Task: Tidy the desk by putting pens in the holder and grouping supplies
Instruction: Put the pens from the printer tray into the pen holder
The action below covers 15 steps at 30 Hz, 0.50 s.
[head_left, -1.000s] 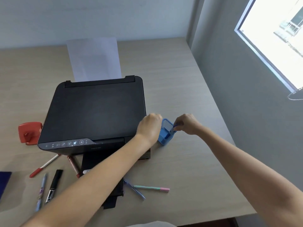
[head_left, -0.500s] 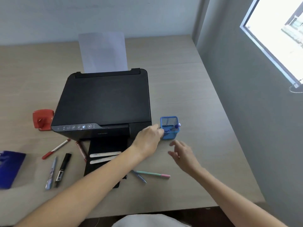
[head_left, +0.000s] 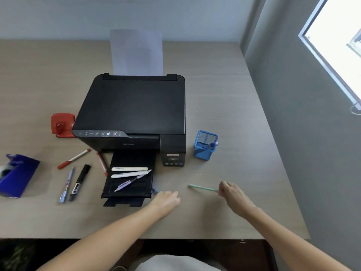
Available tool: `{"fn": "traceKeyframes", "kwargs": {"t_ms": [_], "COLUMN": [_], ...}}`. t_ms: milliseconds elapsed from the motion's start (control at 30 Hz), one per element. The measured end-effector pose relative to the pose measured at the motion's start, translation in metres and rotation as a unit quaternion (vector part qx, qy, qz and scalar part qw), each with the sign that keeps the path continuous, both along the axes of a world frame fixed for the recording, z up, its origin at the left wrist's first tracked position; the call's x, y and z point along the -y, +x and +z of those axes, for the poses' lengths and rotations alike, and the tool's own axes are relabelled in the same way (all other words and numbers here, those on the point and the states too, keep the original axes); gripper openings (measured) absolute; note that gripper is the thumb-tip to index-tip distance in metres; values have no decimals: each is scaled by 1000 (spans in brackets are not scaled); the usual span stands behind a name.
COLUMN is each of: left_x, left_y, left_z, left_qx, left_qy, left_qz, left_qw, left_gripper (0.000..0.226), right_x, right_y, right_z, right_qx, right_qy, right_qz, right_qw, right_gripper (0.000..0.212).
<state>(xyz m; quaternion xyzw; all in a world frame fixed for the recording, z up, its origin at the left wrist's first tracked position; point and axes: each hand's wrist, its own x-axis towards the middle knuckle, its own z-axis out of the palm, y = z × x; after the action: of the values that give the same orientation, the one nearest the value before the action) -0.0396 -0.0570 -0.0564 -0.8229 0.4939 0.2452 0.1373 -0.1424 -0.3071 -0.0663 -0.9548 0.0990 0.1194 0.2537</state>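
A blue mesh pen holder (head_left: 205, 147) stands right of the printer with one blue pen (head_left: 212, 145) inside. My right hand (head_left: 232, 194) grips the end of a green pen (head_left: 202, 188) lying on the desk. My left hand (head_left: 167, 200) rests on a blue pen (head_left: 155, 190) by the printer tray's corner; whether it grips it is hidden. Two white pens (head_left: 130, 169) and a purple pen (head_left: 130, 182) lie on the tray. A red pen (head_left: 74, 159), a dark red marker (head_left: 103, 163), a grey-blue pen (head_left: 66, 184) and a black marker (head_left: 79, 182) lie to the left.
A black printer (head_left: 134, 112) with a paper sheet (head_left: 136, 52) fills the desk's middle. A red hole punch (head_left: 62, 125) sits at its left, a blue tape dispenser (head_left: 16, 175) at the far left. A grey wall and window bound the right side.
Both hands have drawn back from the holder toward the desk's near edge. My right hand has closed on the green pen; my left hand has come down over the blue pen.
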Motion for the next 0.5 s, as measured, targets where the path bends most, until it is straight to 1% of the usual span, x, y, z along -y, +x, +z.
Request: {"fn": "traceKeyframes", "kwargs": {"t_ms": [67,100,167,200,233,267,333,367,400,433,467,500], "left_x": [3,6,17,24,33,43,64,74,84,94,104,113], "left_y": [2,3,7,9,11,14,25,33,43,53,62,70], "left_z": [1,4,19,32,48,66,105,120,131,138,139,137], "left_qx": [1,6,19,16,3,-12,-29,-30,-25,-17,-10,-7], "left_qy": [-9,-33,-122,-189,-267,-345,-482,-532,-563,-580,-585,-581], "left_qz": [-11,-12,-12,4,28,58,127,163,194,218,238,257], "left_qw": [1000,999,992,982,963,937,866,831,803,785,775,772], "left_gripper": [22,22,16,11,3,3,9,9,8,8,9,9], "right_x": [12,18,28,33,38,43,51,54,55,55,54,53], "right_y": [-6,-7,-2,5,14,24,50,62,73,82,90,96], "right_z": [15,23,44,56,66,73,81,82,82,82,81,81], "right_qx": [59,99,182,216,238,248,249,242,235,226,219,213], "right_qy": [32,33,35,33,33,33,40,44,42,40,39,39], "right_qz": [-40,-66,-151,-194,-229,-252,-267,-264,-257,-250,-244,-241], "right_qw": [997,992,971,956,944,935,930,932,936,941,944,946], "right_gripper": [15,13,10,9,7,7,7,7,7,7,7,8]}}
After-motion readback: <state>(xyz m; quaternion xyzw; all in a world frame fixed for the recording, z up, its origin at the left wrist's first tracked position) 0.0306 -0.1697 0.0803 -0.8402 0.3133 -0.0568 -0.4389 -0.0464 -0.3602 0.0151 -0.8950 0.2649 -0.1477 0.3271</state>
